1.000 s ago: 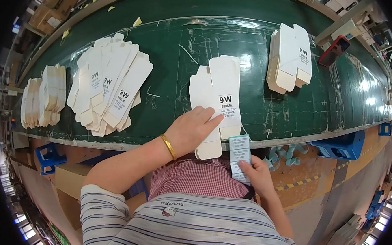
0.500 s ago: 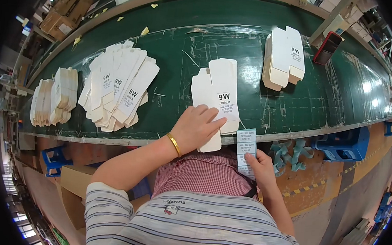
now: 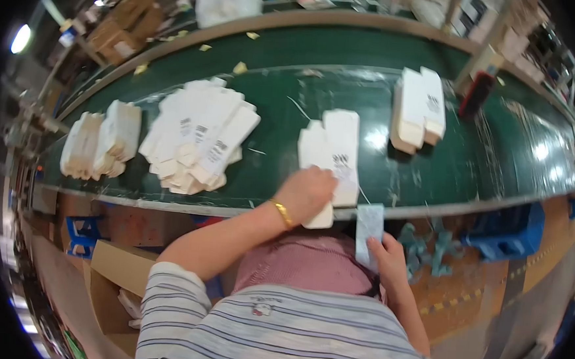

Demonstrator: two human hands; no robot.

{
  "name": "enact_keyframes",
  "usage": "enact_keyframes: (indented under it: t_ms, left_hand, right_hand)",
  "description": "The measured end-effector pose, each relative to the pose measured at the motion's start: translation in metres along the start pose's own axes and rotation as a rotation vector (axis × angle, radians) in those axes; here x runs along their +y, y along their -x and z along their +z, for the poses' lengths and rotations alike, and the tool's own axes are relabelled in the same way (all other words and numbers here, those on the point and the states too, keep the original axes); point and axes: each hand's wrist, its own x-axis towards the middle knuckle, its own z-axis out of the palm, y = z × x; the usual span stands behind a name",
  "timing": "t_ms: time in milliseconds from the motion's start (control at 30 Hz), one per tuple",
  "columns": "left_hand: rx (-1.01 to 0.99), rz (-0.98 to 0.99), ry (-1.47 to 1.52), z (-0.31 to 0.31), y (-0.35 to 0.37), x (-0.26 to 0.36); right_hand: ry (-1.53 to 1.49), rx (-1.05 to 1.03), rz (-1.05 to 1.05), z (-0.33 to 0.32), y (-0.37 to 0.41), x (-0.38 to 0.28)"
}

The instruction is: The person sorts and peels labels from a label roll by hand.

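My left hand [image 3: 306, 192], with a gold bangle at the wrist, rests on a flat white carton [image 3: 341, 138] at the table's front edge. Its fingers are curled in against the carton's printed label; whether they pinch anything is hidden. The carton's lower flap sticks out over the edge, and its "9W" print is blurred. Beside it, my right hand [image 3: 390, 255] is closed on a strip of pale blue printed labels [image 3: 369, 225], thumb on top, just off the edge.
A fanned pile of white cartons [image 3: 195, 134] and banded-looking stacks [image 3: 116, 133] lie left on the green table [image 3: 275, 172]. Another carton stack [image 3: 410, 111] and a red-black phone [image 3: 477, 94] stand right. Below are a blue stool [image 3: 511, 233], curled backing strips [image 3: 428, 247] and an open cardboard box [image 3: 114, 271].
My left fingers, spread over the label before, have curled in. My right hand still grips the label strip. The camera has tilted up, so the scene sits lower and is blurred.
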Motion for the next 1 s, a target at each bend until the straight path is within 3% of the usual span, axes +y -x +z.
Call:
enact_keyframes:
  t_ms: [67, 167, 233, 333, 567, 700, 800, 900, 1000]
  left_hand:
    - [-0.063, -0.031, -0.077, 0.0, -0.007, 0.004]
    - [-0.188, 0.078, -0.18, 0.026, -0.016, 0.0]
    - [-0.21, 0.003, -0.111, 0.019, -0.02, 0.009]
    - [-0.164, 0.022, -0.138, -0.007, -0.018, 0.007]
    - [0.255, 0.135, -0.297, -0.128, 0.043, -0.071]
    - [0.01, -0.107, -0.523, -0.145, 0.121, -0.13]
    - [0.072, -0.286, -0.247, -0.129, 0.13, -0.101]
    - [0.234, -0.431, 0.507, -0.091, 0.091, -0.034]
    - [0.226, -0.497, 1.018, -0.056, 0.05, 0.024]
  right_hand:
    - [0.072, 0.005, -0.04, 0.001, -0.009, 0.008]
    - [0.054, 0.01, -0.114, 0.016, -0.006, -0.004]
    - [-0.061, -0.05, -0.053, 0.023, -0.004, -0.011]
    - [-0.107, -0.071, -0.024, 0.029, -0.003, -0.022]
    - [-0.064, -0.074, -0.045, 0.023, -0.006, -0.018]
    - [0.142, -0.133, -0.171, 0.028, -0.009, -0.035]
    - [0.341, -0.15, -0.257, 0.028, -0.014, -0.044]
    - [0.338, -0.175, -0.23, 0.027, -0.022, -0.034]
    - [0.221, -0.188, -0.224, 0.031, -0.022, -0.03]
